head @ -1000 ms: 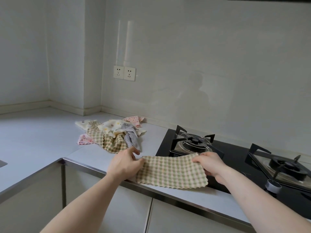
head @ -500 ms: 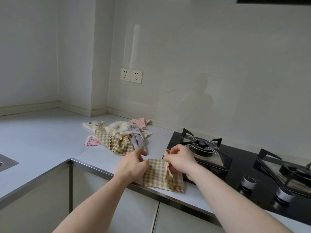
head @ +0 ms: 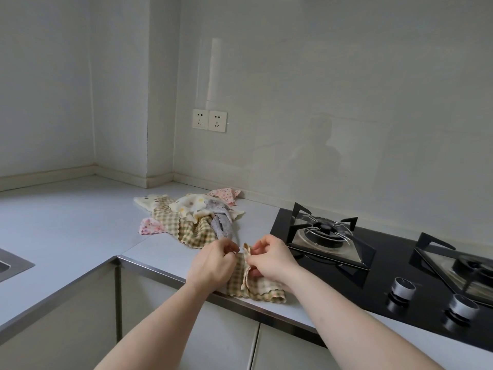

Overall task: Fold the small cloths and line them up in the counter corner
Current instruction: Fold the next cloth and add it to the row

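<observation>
The bench [head: 66, 236] was a pale grey L-shaped top with a metal strip along its front edge. A loose heap of small cloths [head: 192, 217] lay on it near the back wall: checked, pink dotted, grey and cream pieces overlapping one another. Nearer the front edge lay a single green-checked cloth [head: 256, 287], partly doubled over, its scalloped hem close to the metal strip. To the right a black glass hob [head: 373, 252] sat set into the bench. At the far left a sink corner [head: 10, 265] was sunk into it.
</observation>
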